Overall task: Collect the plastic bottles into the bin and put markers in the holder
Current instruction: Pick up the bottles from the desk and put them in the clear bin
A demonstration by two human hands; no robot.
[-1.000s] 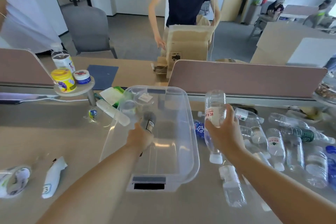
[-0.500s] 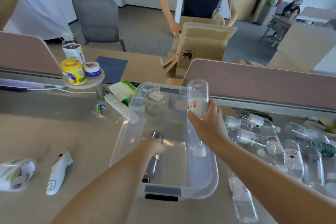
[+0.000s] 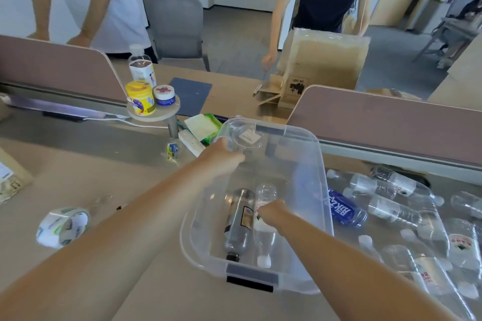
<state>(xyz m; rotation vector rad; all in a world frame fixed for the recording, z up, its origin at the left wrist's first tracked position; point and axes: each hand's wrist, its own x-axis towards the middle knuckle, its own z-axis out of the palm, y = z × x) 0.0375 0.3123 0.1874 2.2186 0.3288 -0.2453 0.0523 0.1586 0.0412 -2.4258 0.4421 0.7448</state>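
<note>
The white-capped bottle [image 3: 264, 238] lies on its side on the floor of the clear bin [image 3: 184, 240], cap toward 6 o'clock and touching a dark-capped bottle [image 3: 238, 224] that lies parallel at its 9 o'clock. Both look empty, so I judge them very light, thin-walled and springy: a hard squeeze would dent them, and the smooth round sides would let them roll or slip. The labelled middle is the best place to hold one, since the paper gives some friction and the weight sits evenly.

The right hand [image 3: 271, 213] is there now, its fingers curled down round the labelled part of the white-capped bottle. The left hand [image 3: 221, 156] is at the bin's rim at 10 o'clock; its fingers are hidden behind the knuckles and blurred through the plastic, so I cannot tell whether they grip the rim or only rest on it.

Beyond the bin, at 3 to 4 o'clock, a heap of loose bottles [image 3: 391, 212] lies on the desk [image 3: 117, 185], a blue-labelled bottle [image 3: 344, 211] just beside the bin's wall. Most of the collecting seems left to do. A clear cup [image 3: 245, 135] stands at 12 o'clock, a tape roll [image 3: 62, 226] at 9 o'clock. No marker is plainly visible.
</note>
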